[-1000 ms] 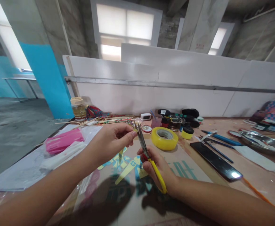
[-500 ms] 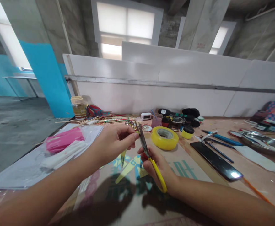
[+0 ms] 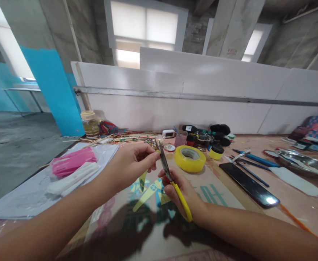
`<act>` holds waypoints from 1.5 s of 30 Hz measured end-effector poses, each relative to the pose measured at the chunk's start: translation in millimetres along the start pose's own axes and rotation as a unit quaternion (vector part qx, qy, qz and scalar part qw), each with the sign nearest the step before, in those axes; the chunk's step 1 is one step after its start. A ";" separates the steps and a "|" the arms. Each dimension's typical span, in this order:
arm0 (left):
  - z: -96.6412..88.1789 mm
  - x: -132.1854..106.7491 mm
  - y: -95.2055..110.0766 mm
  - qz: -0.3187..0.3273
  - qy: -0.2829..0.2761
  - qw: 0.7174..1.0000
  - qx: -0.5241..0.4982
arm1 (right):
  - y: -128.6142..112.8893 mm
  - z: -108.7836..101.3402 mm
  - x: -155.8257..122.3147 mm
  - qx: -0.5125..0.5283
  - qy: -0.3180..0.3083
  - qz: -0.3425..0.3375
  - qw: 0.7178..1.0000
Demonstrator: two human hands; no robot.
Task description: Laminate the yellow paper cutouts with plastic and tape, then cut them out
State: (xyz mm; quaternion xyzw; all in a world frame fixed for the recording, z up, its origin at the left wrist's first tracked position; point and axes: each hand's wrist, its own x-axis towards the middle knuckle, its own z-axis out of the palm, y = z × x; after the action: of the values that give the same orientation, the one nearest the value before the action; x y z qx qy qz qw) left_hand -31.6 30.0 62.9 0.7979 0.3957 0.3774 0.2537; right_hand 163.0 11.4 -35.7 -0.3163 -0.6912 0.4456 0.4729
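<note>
Visibly, little changes over last second: yellow cutout (image 3: 142,179) turns slightly, showing more of its dark mark (image 3: 142,185); scissors (image 3: 167,170) barely shift. Pose suggests cut is being lined up or paused. Left hand (image 3: 138,157) pinches cutout, which apparently hangs below it, over sheet (image 3: 227,207). Right hand (image 3: 184,190) grips scissors, blades slightly parted, tips beside pinch. Green characters (image 3: 215,194) on sheet partly covered, not reliably read; print inside tape (image 3: 181,162) illegible.

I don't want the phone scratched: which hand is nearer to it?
Right: the right hand holds the scissors to the left of the phone, apart from it. The left hand is farther left, beyond the scissors.
</note>
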 end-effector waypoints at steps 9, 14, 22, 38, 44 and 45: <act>2.2 0.9 -6.8 0.005 -0.004 0.999 0.032 | 0.2 0.2 -0.4 0.006 -0.002 0.014 1.000; 3.5 0.0 -6.8 0.000 -0.008 0.999 0.036 | -1.0 0.9 -0.6 0.013 -0.002 0.026 1.000; 0.7 3.7 -2.5 -0.006 -0.019 1.000 -0.003 | 6.7 -0.4 -0.1 0.028 0.003 0.015 0.999; -6.9 4.0 3.1 -0.009 -0.024 1.000 0.015 | -1.4 -1.2 0.6 0.001 0.004 0.015 1.000; -13.1 4.5 6.1 0.015 -0.029 0.999 0.027 | -4.9 -2.4 3.1 -0.022 0.001 0.030 0.999; -13.4 4.3 5.9 0.016 -0.028 0.999 0.035 | -4.8 -2.7 3.2 -0.022 0.000 0.029 0.999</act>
State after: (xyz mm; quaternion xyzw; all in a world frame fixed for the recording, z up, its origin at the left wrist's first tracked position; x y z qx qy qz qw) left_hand -38.1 31.7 76.7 0.8228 0.3882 0.3451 0.2308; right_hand 164.3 13.1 -29.7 -0.3468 -0.6914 0.4436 0.4528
